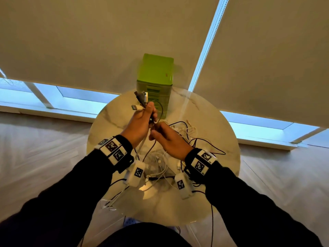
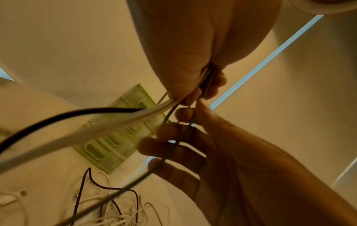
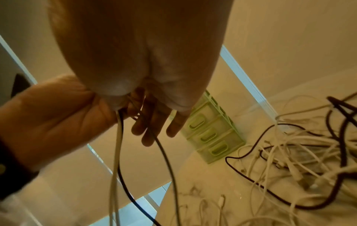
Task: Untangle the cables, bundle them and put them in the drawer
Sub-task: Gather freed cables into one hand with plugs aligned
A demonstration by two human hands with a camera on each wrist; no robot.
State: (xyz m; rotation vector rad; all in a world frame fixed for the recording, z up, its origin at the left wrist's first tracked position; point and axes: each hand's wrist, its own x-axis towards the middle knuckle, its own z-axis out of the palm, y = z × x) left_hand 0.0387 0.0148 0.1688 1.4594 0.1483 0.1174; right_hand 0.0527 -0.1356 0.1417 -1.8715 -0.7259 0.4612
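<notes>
My left hand (image 1: 142, 122) is raised over the table and grips several cable ends in its fist. Their USB plugs (image 1: 141, 98) stick up above it. White cables (image 2: 115, 123) and a black one hang down from that fist (image 2: 193, 61). My right hand (image 1: 167, 136) is right beside it and pinches a thin dark cable (image 2: 135, 183) that runs down through its fingers (image 3: 152, 126). A loose tangle of white and dark cables (image 1: 160, 163) lies on the table below. The green drawer unit (image 1: 154, 75) stands at the far edge, all its drawers closed.
The round marble table (image 1: 213, 139) is small, with wooden floor around it. Some cables hang over its near edge. Window blinds hang close behind the drawer unit (image 3: 212, 137). Most of the tangle (image 3: 289, 152) lies right of my hands.
</notes>
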